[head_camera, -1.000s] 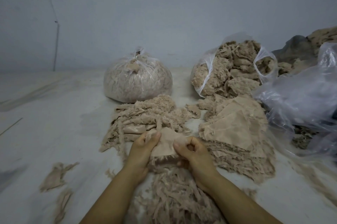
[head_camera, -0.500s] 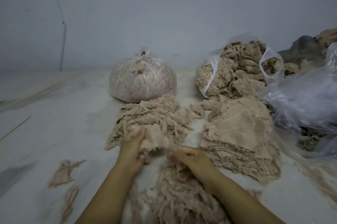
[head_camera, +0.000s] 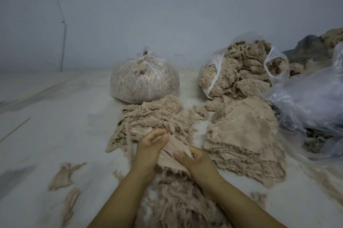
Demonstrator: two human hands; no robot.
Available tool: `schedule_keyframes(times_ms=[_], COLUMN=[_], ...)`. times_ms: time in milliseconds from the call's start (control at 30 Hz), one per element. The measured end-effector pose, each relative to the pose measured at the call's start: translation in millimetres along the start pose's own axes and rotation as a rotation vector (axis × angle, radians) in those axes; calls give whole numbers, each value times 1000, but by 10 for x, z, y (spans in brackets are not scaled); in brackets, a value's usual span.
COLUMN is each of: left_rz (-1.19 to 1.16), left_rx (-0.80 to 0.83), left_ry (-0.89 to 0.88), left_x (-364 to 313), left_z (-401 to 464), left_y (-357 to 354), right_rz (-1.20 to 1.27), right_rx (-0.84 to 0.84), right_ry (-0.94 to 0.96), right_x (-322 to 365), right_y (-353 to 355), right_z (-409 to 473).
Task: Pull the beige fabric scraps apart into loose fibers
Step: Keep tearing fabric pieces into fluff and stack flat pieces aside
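Hands want short, opposed tugs here: left hand (head_camera: 151, 148) and right hand (head_camera: 194, 159) each keep a pinching grip on the beige scrap (head_camera: 171, 154), stretched between them at six o'clock of the shredded heap (head_camera: 159, 116).

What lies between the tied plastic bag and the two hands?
In the head view, a heap of shredded beige fabric lies between the tied bag and the left hand and right hand.

No readable text, label, brand, number or sign anywhere in view.
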State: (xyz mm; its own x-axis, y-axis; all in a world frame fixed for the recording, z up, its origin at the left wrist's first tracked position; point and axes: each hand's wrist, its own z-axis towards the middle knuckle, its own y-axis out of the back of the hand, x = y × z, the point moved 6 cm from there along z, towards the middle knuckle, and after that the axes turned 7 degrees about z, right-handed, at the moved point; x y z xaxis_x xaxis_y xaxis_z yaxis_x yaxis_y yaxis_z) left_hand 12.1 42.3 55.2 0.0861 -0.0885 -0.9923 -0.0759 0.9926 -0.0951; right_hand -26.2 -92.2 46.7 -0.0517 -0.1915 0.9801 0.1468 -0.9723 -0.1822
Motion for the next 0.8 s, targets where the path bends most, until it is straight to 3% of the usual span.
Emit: schedule_keyframes(times_ms=[100, 267, 367, 533, 600, 700, 767, 800], left_rz=[-99, -163, -169, 64, 91, -72, -9, 45], left_rx=[-103, 21, -33, -180, -92, 204, 301, 275], left_ry=[92, 136, 142, 114, 100, 216, 140, 79], left_x=[75, 90, 85, 69, 56, 73, 59, 28], left_z=[39, 70, 82, 57, 23, -80, -105, -104], left_y=[59, 45, 91, 202, 119, -114, -206, -209], right_rz=[32, 23, -9, 127, 186, 217, 172, 150], right_rx=[-15, -1, -8, -87, -92, -95, -128, -140], right_ry=[12, -13, 31, 75, 63, 54, 69, 74], right_x=[1, -25, -11, 28, 36, 33, 31, 35], right_y=[9, 20, 17, 53, 71, 84, 111, 119], right_z=[11, 2, -6, 12, 11, 14, 21, 22])
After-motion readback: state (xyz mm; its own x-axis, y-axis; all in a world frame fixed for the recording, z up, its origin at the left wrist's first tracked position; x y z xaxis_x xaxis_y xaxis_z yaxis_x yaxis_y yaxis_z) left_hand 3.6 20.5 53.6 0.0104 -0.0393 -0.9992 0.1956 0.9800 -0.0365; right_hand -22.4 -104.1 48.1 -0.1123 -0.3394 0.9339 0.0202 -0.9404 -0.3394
